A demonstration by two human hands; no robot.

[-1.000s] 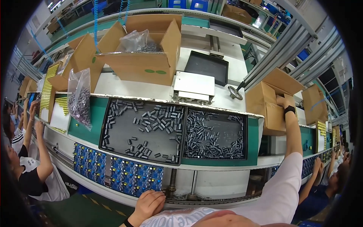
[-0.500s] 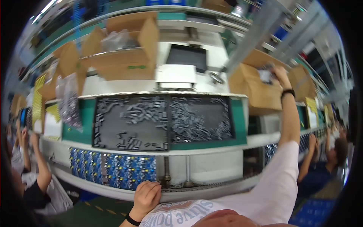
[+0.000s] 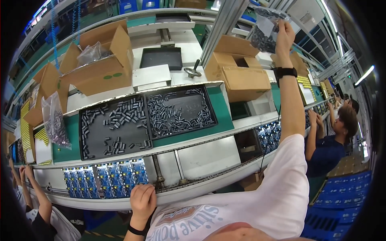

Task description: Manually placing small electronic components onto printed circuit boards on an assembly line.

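Note:
Up at the far right, my right hand (image 3: 284, 39) grips the top of a clear plastic bag (image 3: 263, 39) full of small dark parts. The bag hangs above and beyond an open cardboard box (image 3: 246, 82). My left hand (image 3: 143, 199) is closed over the near conveyor rail (image 3: 193, 189), its fingertips partly hidden. Just beyond it, blue circuit boards (image 3: 122, 175) with small mounted parts lie on the conveyor. Two black trays, a left tray (image 3: 98, 138) and a right tray (image 3: 189, 105), hold many small dark cylindrical components that look like capacitors.
Another cardboard box (image 3: 96, 76) with plastic bags inside stands at the far left. Beside it lies a clear bag of small parts (image 3: 56, 126). A handwheel (image 3: 192, 72) and a metal post (image 3: 219, 30) stand behind the trays. Co-workers sit at both sides, including a person in dark blue (image 3: 325, 150).
My right hand has lifted the bag up out of the right-hand cardboard box. The view has turned to the right. My left hand stays at the rail by the boards.

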